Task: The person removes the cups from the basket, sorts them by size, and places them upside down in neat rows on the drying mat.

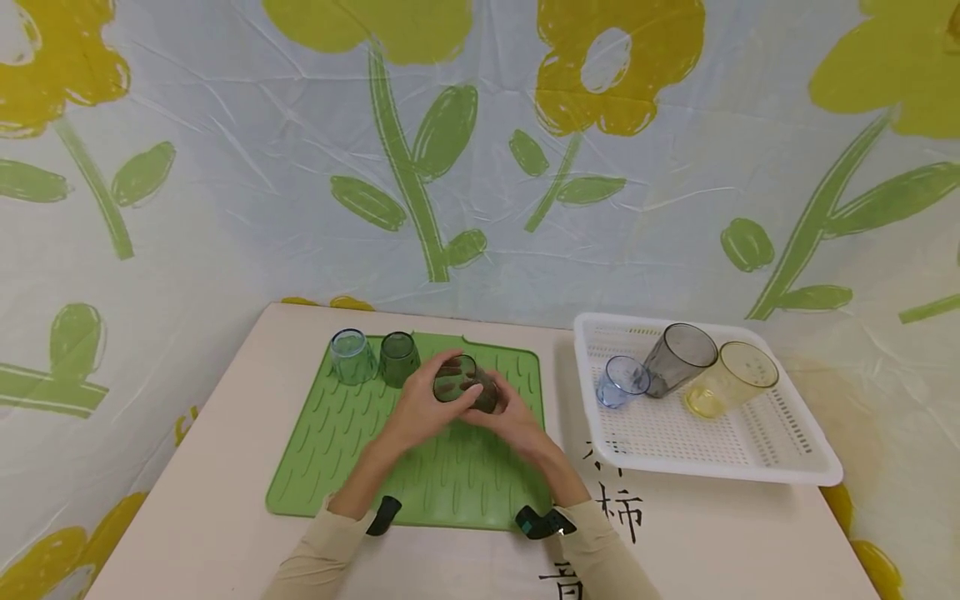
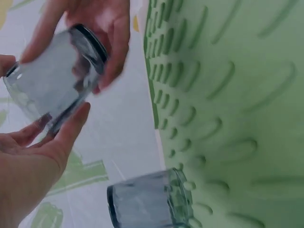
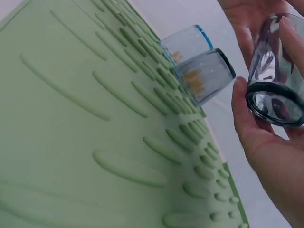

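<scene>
A grey drinking glass point(image 1: 470, 375) is held tilted between both hands, above the green drying mat point(image 1: 442, 492). My left hand point(image 1: 424, 406) grips it around one end, fingers behind and thumb across the front. From the other side, my right hand point(image 1: 519, 423) holds the opposite end. The left wrist view shows the clear grey wall of the glass point(image 2: 50, 76) lying between the two hands. A thick dark ring edges the glass point(image 3: 266, 66) at its lower end in the right wrist view.
Toward the mat's back left stand a light blue glass point(image 1: 354, 364) and a dark grey glass point(image 1: 399, 367), side by side. To the right, a white plastic basket point(image 1: 675, 458) holds a small blue glass point(image 1: 618, 385), a tall grey glass point(image 1: 675, 362) and a yellow glass point(image 1: 731, 382).
</scene>
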Demonstrator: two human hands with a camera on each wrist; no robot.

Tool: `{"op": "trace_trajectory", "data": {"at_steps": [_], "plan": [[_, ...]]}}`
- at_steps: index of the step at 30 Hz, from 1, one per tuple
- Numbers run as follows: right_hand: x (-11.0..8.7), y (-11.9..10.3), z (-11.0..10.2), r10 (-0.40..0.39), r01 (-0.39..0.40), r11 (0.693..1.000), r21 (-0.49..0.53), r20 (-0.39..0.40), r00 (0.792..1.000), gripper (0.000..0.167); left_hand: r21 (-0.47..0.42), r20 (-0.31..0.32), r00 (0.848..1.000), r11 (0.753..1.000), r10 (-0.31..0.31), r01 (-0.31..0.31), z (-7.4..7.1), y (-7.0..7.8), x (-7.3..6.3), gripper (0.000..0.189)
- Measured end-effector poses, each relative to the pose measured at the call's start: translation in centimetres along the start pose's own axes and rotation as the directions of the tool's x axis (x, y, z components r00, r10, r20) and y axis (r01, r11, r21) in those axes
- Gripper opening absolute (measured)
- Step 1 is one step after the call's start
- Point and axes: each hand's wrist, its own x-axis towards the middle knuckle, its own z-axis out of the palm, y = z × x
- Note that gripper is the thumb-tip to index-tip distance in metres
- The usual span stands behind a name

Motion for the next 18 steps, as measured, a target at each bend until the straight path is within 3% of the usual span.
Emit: {"op": "trace_trajectory", "data": {"at_steps": [8,13,18], "plan": [[-0.5,-0.5,-0.6,0.044,-0.049,0.997,-0.058,-0.080,0.996,0.078,-0.054,0.089,0.996,0.998,-0.005,0.010,-1.6,-1.1,-0.6,0.061],[-0.4,-0.7,-0.8,0.005,-0.006,1.000,-0.014,-0.078,0.997,0.076,-0.110,0.181,0.982,0.991,-0.053,0.073,-2.3,-1.9,-0.8,0.065],[-0.2,-0.8,-0.9,-0.023,0.025,0.998,0.056,-0.044,0.999,0.079,-0.087,0.244,0.967,0.992,-0.072,0.096,-2.7,-2.5,-1.0,0.073]]}}
